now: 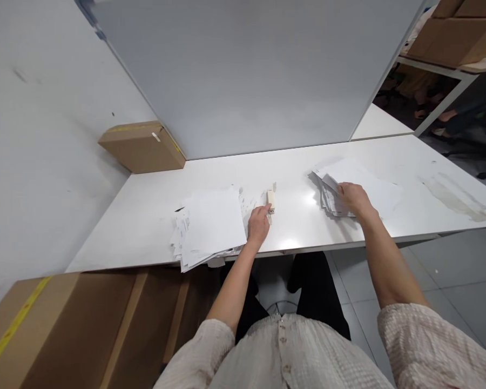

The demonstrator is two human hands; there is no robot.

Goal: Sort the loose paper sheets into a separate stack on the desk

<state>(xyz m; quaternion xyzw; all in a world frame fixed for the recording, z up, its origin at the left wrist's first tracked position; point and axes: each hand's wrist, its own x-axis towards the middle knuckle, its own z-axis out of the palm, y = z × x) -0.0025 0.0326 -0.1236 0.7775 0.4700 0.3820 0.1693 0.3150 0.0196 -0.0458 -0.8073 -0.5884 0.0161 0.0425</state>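
A small cream stapler-like device [271,199] lies on the white table, its kind not fully clear. My left hand [259,223] has closed fingers at the near end of it, with a fingertip on its side. To the right, my right hand [353,198] pinches the edge of a paper sheet [330,183] that lifts off a loose, fanned stack of papers [364,175]. Its fingertips are partly hidden. Left of my left hand rests another uneven paper pile [214,221], with a blank white sheet on top and its corner over the table's front edge.
A grey-white panel [251,75] rises behind the table [294,178]. One cardboard box [146,148] sits at the back left; larger cartons [60,324] stand below on the left. A dried smear [457,197] marks the right side. Beyond are boxes on another table and people's legs.
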